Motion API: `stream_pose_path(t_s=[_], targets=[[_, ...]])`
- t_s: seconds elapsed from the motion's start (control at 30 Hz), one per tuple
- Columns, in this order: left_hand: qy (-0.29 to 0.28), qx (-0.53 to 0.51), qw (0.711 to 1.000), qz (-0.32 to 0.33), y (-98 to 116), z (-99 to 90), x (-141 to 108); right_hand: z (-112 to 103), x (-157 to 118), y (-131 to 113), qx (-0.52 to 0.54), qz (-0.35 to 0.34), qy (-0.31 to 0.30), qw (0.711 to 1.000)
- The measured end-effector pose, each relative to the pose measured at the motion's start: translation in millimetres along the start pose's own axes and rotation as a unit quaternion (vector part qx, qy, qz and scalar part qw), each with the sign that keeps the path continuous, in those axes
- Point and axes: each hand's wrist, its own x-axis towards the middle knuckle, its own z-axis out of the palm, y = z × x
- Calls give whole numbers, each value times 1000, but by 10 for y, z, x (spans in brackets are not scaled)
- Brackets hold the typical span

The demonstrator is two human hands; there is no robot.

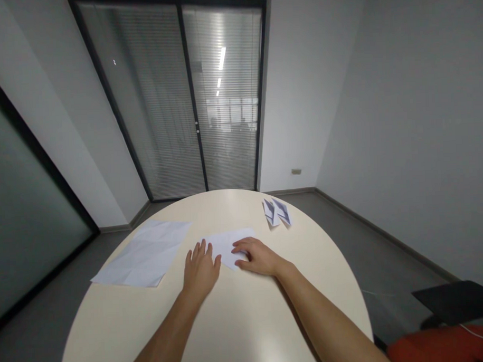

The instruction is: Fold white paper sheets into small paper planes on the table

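Your left hand, fingers spread, and right hand, loosely curled, rest apart at the sheet, inward of the tabletop's far edge. You seem to be smoothing it; the next move likely calls for one steadying hand.

Office meeting room, by looks: dark-framed glazed doors, slatted blinds, round table, plain pale walls.
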Motion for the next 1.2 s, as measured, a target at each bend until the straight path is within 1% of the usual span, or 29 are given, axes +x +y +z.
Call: stream_pose_path(t_s=[0.1,0.17,0.23,0.47,0.83,1.2], targets=[[9,-19,999,39,14,-16,-18,0,-12,8,-3,20,1,1000],[-3,-39,996,75,36,-27,-34,4,-18,16,-5,27,0,1000],[-19,-50,994,92,60,-37,-47,9,-21,24,-5,23,1,1000],[-50,-35,996,63,91,-83,-44,7,-26,26,-9,17,5,1000],[-70,-58,994,59,114,-158,-44,15,-27,36,-9,16,7,1000],[-79,-75,993,52,103,-177,-20,2,-35,31,-7,20,6,1000]])
